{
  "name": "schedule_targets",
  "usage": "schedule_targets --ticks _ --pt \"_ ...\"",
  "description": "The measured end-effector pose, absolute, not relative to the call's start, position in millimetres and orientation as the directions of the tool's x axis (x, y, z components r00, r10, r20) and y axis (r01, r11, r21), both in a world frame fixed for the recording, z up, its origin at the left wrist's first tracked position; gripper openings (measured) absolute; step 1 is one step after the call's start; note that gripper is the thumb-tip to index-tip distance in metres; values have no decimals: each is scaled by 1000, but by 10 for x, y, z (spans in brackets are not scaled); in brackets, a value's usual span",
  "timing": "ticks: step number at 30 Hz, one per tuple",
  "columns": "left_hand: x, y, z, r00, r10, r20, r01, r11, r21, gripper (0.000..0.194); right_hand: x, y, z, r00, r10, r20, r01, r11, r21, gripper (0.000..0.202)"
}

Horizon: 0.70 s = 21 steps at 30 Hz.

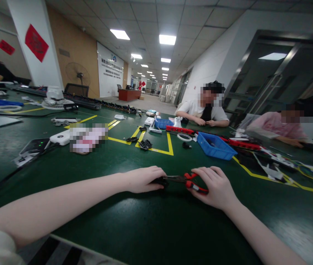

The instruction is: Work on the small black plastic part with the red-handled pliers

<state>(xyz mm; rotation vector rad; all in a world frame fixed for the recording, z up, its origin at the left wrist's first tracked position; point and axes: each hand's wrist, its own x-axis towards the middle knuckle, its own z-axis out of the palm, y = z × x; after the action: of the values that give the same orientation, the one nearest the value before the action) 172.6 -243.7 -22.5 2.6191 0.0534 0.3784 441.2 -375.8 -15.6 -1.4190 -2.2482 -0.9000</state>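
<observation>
My right hand [217, 186] is closed around the red handles of a pair of needle-nose pliers [189, 181], whose long grey jaws point left. Just off those jaws, my left hand [146, 179] pinches a small black part [160, 181]; its exact kind is hard to make out, and the fingers cover much of it. The jaw tips touch or almost touch this part; which of the two I cannot tell. Both hands are low over the green table [150, 228]. Beyond them lies a small pile of black parts [145, 144] within yellow tape lines.
A blue bin [215, 146] stands at right, beside a small black cylinder [186, 145] and a white ring [184, 137]. At left lie a phone [88, 139], a white device [61, 137] and a black cable [15, 171]. Two people sit across the table at right.
</observation>
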Motion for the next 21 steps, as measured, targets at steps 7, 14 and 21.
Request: schedule_targets --ticks 7,14,21 --pt "1727 -2431 -229 962 109 251 -23 -881 472 21 4397 -3766 -138 -443 694 568 895 306 324 37" --pt "1729 -2422 -238 965 100 243 -27 -881 473 22 4400 -3761 -155 -454 695 558 889 311 337 37" --pt "1737 -2427 -231 966 121 228 -3 -879 478 23 4421 -3758 -171 -470 689 552 880 318 352 36"
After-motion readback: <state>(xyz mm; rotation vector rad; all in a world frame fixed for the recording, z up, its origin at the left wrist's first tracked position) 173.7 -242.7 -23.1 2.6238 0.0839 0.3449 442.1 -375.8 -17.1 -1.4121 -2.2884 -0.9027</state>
